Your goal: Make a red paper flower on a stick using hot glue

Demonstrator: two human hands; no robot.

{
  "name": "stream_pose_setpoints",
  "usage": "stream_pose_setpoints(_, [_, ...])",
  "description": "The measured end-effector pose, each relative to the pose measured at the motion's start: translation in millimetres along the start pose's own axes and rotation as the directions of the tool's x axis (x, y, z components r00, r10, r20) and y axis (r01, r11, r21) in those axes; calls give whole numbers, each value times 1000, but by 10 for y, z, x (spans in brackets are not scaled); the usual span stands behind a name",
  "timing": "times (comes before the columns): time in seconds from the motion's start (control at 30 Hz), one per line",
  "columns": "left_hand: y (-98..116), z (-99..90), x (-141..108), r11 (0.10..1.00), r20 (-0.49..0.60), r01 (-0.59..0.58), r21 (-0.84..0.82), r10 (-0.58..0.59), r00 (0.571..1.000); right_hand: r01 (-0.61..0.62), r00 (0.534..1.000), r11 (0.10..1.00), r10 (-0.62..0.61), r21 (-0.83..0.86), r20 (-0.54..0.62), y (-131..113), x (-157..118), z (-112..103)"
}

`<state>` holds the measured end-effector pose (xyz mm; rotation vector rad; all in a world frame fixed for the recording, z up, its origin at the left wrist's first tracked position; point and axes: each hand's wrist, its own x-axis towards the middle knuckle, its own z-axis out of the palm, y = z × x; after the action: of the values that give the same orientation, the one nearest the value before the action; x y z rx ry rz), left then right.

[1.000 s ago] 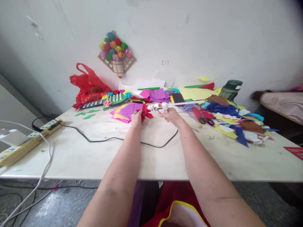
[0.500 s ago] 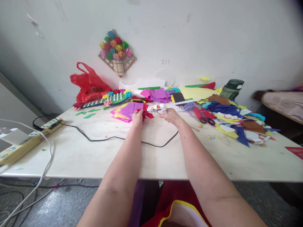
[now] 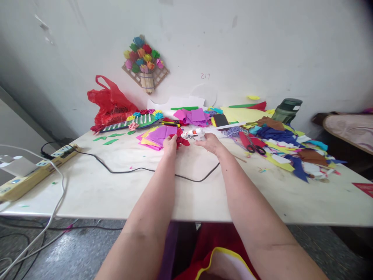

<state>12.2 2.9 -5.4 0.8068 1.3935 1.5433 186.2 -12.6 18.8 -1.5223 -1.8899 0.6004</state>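
Observation:
In the middle of the table my left hand (image 3: 169,144) is closed on a red paper flower (image 3: 183,142), its petals sticking out to the right of my fingers. My right hand (image 3: 211,144) grips a white glue gun (image 3: 193,134), which points left at the flower. A long pale glue stick (image 3: 231,126) juts from its back end. The nozzle meets or nearly meets the red paper; which one I cannot tell. Just behind my left hand lies a stack of purple, pink and yellow paper sheets (image 3: 159,136).
A black cord (image 3: 140,169) crosses the table from the power strip (image 3: 62,156). Green paper leaves (image 3: 110,142) and a green board with paper flowers (image 3: 136,123) lie left. Scissors (image 3: 255,147), paper scraps (image 3: 274,134) and a green bottle (image 3: 287,111) are at right.
The view has shifted very slightly. Both hands, the red flower and the glue gun keep almost the same position.

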Motion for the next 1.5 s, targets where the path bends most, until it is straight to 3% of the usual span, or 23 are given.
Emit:
stream_pose_setpoints(0.6, [-113, -11, 126, 999, 16, -47, 13, 47, 999, 4, 1000, 993, -5, -115, -5, -77, -17, 2])
stream_pose_setpoints(1.07, [-72, -9, 82, 998, 10, -32, 44, 32, 999, 28, 1000, 968, -30, -247, -3, -132, -32, -9])
stream_pose_setpoints(1.5, [-77, -7, 72, 999, 15, -44, 28, 44, 999, 27, 999, 969, -34, -247, -25, -111, -22, 8])
